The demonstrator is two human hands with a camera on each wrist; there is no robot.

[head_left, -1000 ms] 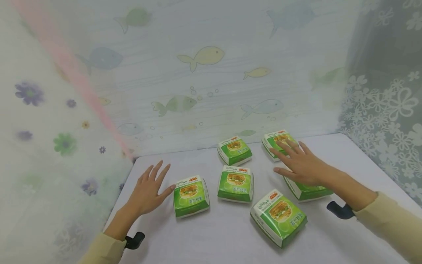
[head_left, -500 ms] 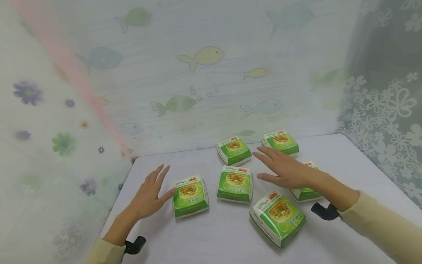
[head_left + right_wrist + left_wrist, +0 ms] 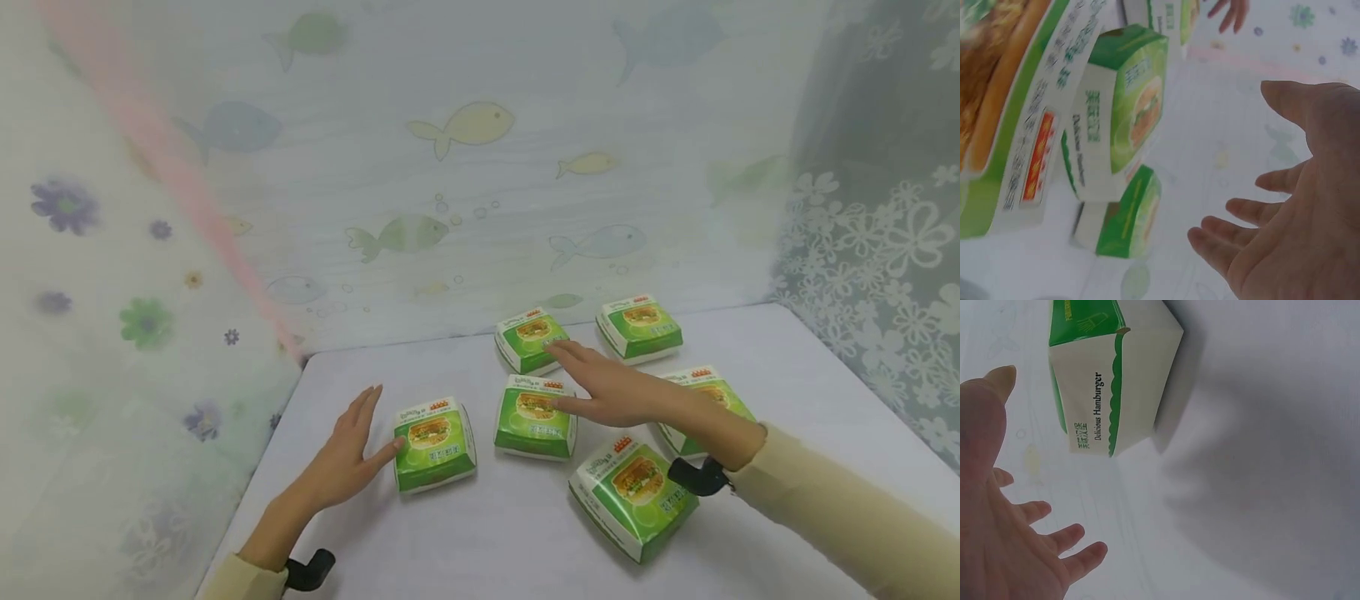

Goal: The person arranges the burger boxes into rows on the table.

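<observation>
Several green-and-white hamburger boxes lie on the white table. My left hand (image 3: 337, 458) hovers with straight fingers left of the leftmost hamburger box (image 3: 438, 446); its thumb overlaps that box's edge in the head view, while the left wrist view shows a gap between thumb and box. My right hand (image 3: 611, 392), fingers extended, is raised over the middle hamburger box (image 3: 525, 417) and partly covers the back-middle hamburger box (image 3: 521, 342). In the right wrist view, this hand (image 3: 1291, 212) stands apart from the boxes. Neither hand holds anything.
A hamburger box (image 3: 637, 321) sits at the back right. Under the right forearm is another hamburger box (image 3: 727, 396), partly hidden, and the front hamburger box (image 3: 630, 508) lies angled nearby. A fish-patterned curtain (image 3: 465, 208) borders the table's back edge, with flowered sheets at both sides.
My right hand has moved left, from over the right-hand boxes to over the middle ones. My left hand has turned slightly and its fingers have drawn closer together. The boxes have stayed put.
</observation>
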